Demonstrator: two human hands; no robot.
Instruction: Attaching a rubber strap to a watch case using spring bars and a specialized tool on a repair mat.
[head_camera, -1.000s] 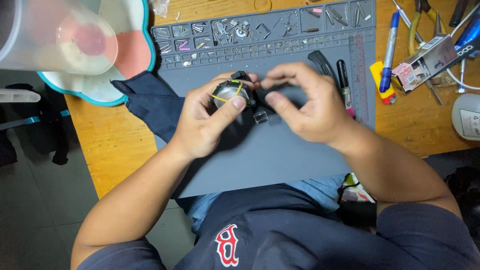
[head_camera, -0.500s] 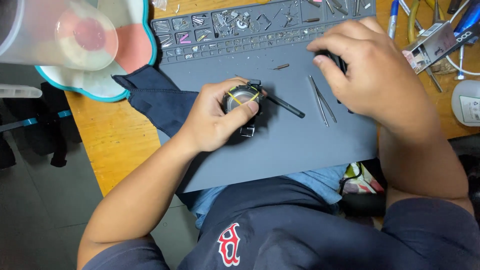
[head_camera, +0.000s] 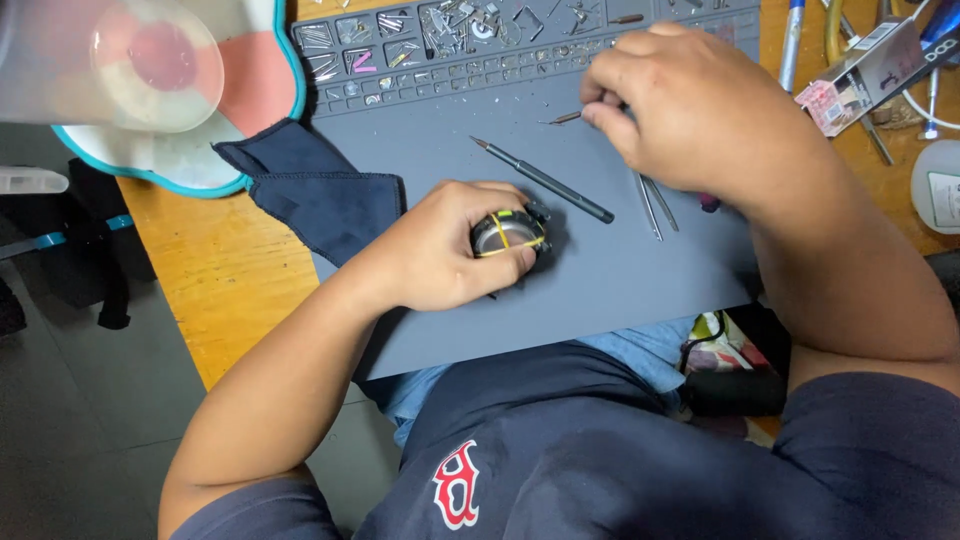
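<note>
On the grey work mat (head_camera: 600, 290), the left hand (head_camera: 440, 250) is clamped around a small round watch-like device (head_camera: 508, 232) near its middle, while the right hand (head_camera: 690, 105), fingertips pinched on a thin tool (head_camera: 563, 118) up by the mat's parts tray (head_camera: 450, 45), seems mid tool-pickup, needing a steady carry back.

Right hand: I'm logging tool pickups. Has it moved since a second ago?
Yes. The right hand left the round part and went up toward the mat's parts tray.
</note>
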